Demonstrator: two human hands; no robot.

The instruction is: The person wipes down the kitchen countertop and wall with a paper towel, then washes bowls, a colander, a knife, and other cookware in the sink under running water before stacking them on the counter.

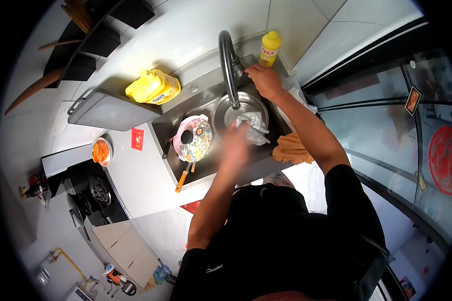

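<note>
While the right hand (264, 80) is at the tap (227, 62), left hand (233, 145): it is low over the steel bowl (226, 111), with the fingertips at the silvery cloth (256, 120).
Left fingers: they are blurred, so I cannot tell if they are clamped on the cloth or only lie against it.
Right fingers: they are bent and close together at the side of the tap, near its lever; I cannot tell if they are clamped on it.
Silvery cloth: it is crumpled, partly in the steel bowl and partly over its rim.
Steel bowl: it stands in the sink (206, 168), under the end of the spout.
Pink pot: it is in the sink too, just beside the steel bowl, with a flowered lid (201, 136) on it; the lid has a black knob (187, 137).
Orange handle (181, 182): it lies across the near sink edge.
Behind the sink: a yellow jug (153, 87) and, near the right hand, a yellow bottle (269, 49).
Right of the sink: an orange cloth (291, 149).
Left of the sink: a grey board (105, 111) and a red packet (137, 139) on the counter (123, 173).
</note>
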